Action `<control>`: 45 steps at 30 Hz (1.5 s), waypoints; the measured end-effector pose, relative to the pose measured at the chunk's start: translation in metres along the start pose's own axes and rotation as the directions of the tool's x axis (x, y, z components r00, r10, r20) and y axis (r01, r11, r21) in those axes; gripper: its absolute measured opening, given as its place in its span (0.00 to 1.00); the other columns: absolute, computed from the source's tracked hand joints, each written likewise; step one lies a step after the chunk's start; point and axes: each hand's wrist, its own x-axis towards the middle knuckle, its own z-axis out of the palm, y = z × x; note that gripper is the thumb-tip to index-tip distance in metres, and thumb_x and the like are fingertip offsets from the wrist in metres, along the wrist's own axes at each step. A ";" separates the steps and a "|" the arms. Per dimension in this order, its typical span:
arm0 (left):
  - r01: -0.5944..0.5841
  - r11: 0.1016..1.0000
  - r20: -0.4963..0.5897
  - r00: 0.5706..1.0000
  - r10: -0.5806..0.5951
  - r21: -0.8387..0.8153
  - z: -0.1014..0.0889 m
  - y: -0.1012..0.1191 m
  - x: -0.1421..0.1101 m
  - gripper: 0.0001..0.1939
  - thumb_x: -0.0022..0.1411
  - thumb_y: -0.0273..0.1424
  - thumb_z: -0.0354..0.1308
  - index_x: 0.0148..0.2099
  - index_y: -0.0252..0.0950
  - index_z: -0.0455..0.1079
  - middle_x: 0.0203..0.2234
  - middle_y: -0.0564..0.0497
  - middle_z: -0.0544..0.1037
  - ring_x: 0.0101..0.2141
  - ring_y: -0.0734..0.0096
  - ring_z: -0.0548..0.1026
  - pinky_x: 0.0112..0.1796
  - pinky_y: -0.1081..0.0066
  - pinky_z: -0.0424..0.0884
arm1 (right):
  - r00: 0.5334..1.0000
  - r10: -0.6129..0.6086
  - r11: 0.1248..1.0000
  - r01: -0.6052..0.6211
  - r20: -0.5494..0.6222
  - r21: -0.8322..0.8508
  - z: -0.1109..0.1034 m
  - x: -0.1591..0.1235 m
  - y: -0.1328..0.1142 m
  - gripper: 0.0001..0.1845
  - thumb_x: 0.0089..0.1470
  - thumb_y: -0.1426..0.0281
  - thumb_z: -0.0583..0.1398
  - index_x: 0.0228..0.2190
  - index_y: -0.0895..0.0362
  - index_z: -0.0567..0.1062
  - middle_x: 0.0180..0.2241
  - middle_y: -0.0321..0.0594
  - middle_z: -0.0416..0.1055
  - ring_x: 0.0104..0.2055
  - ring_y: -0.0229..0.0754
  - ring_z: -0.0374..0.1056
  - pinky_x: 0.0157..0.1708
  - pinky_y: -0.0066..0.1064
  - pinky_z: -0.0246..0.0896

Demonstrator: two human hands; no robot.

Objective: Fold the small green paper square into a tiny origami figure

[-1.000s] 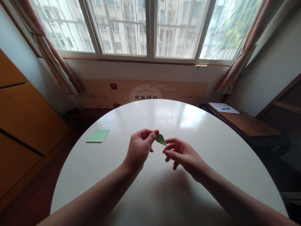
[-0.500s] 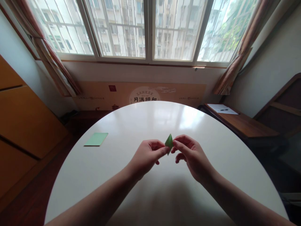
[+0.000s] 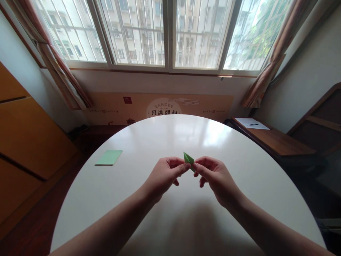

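A small folded piece of green paper is held up above the table between both hands, its pointed tip leaning up and to the left. My left hand pinches its lower left part between thumb and fingers. From the other side, my right hand grips the right edge with thumb and forefinger, the remaining fingers curled below. The thumbs nearly meet and cover the lower middle of the paper.
A stack of light green square paper lies at the left of the round white table. To the right, a wooden side table carries a white sheet with a pen. Behind are a printed board and barred windows.
The folded paper has turned, its tip swinging from upright to the upper left. My right hand has shifted slightly left, and the thumbs are closer together.
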 end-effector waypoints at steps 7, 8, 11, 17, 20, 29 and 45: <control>-0.097 0.995 -0.092 0.991 0.098 0.014 -0.002 0.001 0.000 0.13 0.54 0.37 0.67 0.34 0.30 0.80 0.20 0.52 0.71 0.21 0.76 0.64 0.18 0.78 0.63 | 1.000 -0.001 1.000 0.001 -0.010 0.008 0.002 -0.001 -0.001 0.16 0.48 0.58 0.70 0.33 0.57 0.79 0.28 0.41 0.76 0.29 0.42 0.71 0.17 0.24 0.65; -0.101 0.995 -0.091 0.991 0.103 0.024 -0.002 0.001 0.000 0.13 0.54 0.37 0.66 0.35 0.30 0.80 0.20 0.52 0.71 0.21 0.76 0.64 0.18 0.78 0.63 | 1.000 -0.018 0.999 0.019 -0.021 0.037 0.003 -0.001 0.001 0.16 0.48 0.59 0.71 0.35 0.56 0.79 0.30 0.41 0.77 0.29 0.42 0.72 0.17 0.25 0.66; -0.094 0.994 -0.091 0.991 0.098 0.046 -0.001 0.001 -0.001 0.14 0.56 0.37 0.64 0.36 0.30 0.81 0.22 0.49 0.75 0.22 0.75 0.65 0.18 0.79 0.63 | 0.994 -0.098 0.991 0.101 -0.043 0.082 0.002 0.000 0.005 0.17 0.48 0.62 0.71 0.40 0.53 0.79 0.32 0.40 0.79 0.29 0.42 0.74 0.17 0.26 0.68; -0.064 0.996 -0.080 0.994 0.069 0.059 -0.001 0.001 -0.001 0.13 0.57 0.37 0.64 0.37 0.31 0.81 0.23 0.49 0.76 0.24 0.74 0.66 0.17 0.80 0.63 | 0.982 -0.184 0.983 0.184 -0.036 0.001 0.003 -0.001 0.007 0.10 0.51 0.63 0.69 0.36 0.52 0.83 0.31 0.42 0.81 0.28 0.41 0.73 0.19 0.27 0.71; -0.061 0.996 -0.081 0.995 0.066 0.059 -0.001 0.002 -0.002 0.13 0.57 0.36 0.64 0.38 0.32 0.82 0.22 0.49 0.76 0.24 0.74 0.66 0.17 0.80 0.63 | 0.977 -0.208 0.978 0.207 -0.046 -0.022 0.004 -0.002 0.007 0.09 0.51 0.63 0.70 0.36 0.51 0.84 0.32 0.41 0.81 0.29 0.42 0.74 0.20 0.27 0.71; -0.064 0.993 -0.049 0.996 0.069 0.102 -0.001 0.001 -0.002 0.13 0.57 0.36 0.63 0.39 0.32 0.82 0.22 0.49 0.75 0.24 0.73 0.66 0.16 0.80 0.63 | 0.977 -0.204 0.978 0.200 -0.063 -0.055 0.005 -0.002 0.004 0.09 0.51 0.64 0.70 0.35 0.53 0.83 0.31 0.41 0.81 0.31 0.43 0.75 0.22 0.28 0.73; -0.072 0.990 -0.059 0.995 0.079 0.122 0.000 0.001 -0.002 0.13 0.56 0.37 0.64 0.36 0.31 0.81 0.22 0.49 0.75 0.24 0.73 0.67 0.17 0.79 0.63 | 0.983 -0.181 0.983 0.179 -0.041 -0.038 0.007 -0.003 0.003 0.13 0.48 0.64 0.71 0.36 0.55 0.81 0.31 0.41 0.79 0.31 0.44 0.74 0.23 0.31 0.74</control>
